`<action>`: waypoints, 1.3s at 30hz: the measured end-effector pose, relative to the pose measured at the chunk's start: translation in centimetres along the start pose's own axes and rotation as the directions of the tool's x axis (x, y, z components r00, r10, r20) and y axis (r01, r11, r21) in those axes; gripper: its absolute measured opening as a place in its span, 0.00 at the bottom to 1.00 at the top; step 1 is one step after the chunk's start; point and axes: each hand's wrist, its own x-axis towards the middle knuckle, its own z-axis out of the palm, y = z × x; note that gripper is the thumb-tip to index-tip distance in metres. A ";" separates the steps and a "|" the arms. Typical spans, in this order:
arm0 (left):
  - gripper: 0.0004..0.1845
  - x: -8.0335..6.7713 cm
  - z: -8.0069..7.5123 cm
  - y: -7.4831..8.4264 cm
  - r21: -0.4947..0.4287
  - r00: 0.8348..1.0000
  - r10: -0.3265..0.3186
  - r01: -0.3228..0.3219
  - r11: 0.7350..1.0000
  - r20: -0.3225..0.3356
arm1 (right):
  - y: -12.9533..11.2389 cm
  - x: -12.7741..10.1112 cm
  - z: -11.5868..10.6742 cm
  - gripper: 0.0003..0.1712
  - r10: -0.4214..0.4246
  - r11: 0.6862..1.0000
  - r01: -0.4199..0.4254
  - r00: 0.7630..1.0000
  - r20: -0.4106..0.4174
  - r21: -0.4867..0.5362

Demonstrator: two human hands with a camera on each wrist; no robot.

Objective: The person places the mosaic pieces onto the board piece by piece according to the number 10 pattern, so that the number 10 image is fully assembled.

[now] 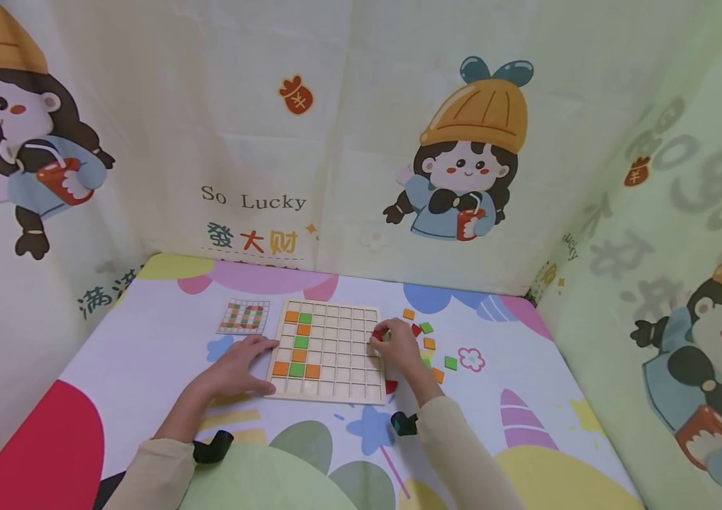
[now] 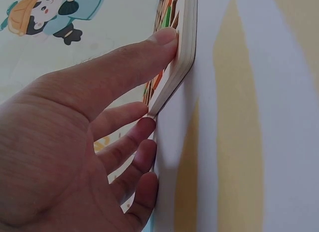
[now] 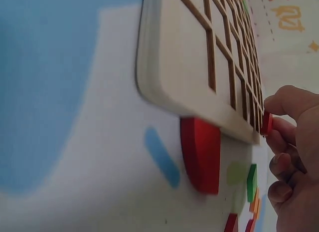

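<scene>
A wooden grid board (image 1: 341, 358) lies on the table, with orange tiles (image 1: 300, 354) and green tiles (image 1: 301, 342) in cells at its left. My left hand (image 1: 237, 368) is at the board's left edge, its thumb on the rim (image 2: 174, 72) and its fingers loosely extended near the corner. Between thumb and index finger, my right hand (image 1: 401, 348) pinches a small red piece (image 3: 267, 123) at the board's right edge. Close to that edge lies another red piece (image 3: 204, 157), with one curved side, on the table.
Right of the board lie several loose pieces, among them an orange square (image 1: 409, 314) and a green square (image 1: 450, 363). A printed pattern card (image 1: 242, 316) lies left of the board. Patterned cloth walls (image 1: 348, 142) enclose the table's back and sides.
</scene>
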 end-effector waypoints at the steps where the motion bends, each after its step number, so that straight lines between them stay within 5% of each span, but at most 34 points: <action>1: 0.46 0.0 0.0 0.0 -0.001 1.000 -0.002 0.002 1.000 0.003 | -0.2 0.0 0.1 0.12 -0.003 1.000 0.003 1.000 0.011 0.003; 8: 0.46 0.0 0.1 0.0 0.002 1.000 -0.010 0.010 1.000 0.000 | -1.0 -0.1 0.7 0.12 -0.046 0.999 0.046 0.997 0.061 0.003; 27: 0.46 -0.1 -0.1 0.2 -0.013 1.000 -0.030 0.030 0.999 0.005 | -1.0 1.9 1.0 0.11 -0.110 0.994 0.110 0.994 0.027 0.009; 39: 0.46 -0.1 -0.1 0.1 -0.014 1.000 -0.027 0.027 1.000 0.001 | -1.9 3.3 1.5 0.10 -0.074 0.997 0.074 0.996 0.046 0.002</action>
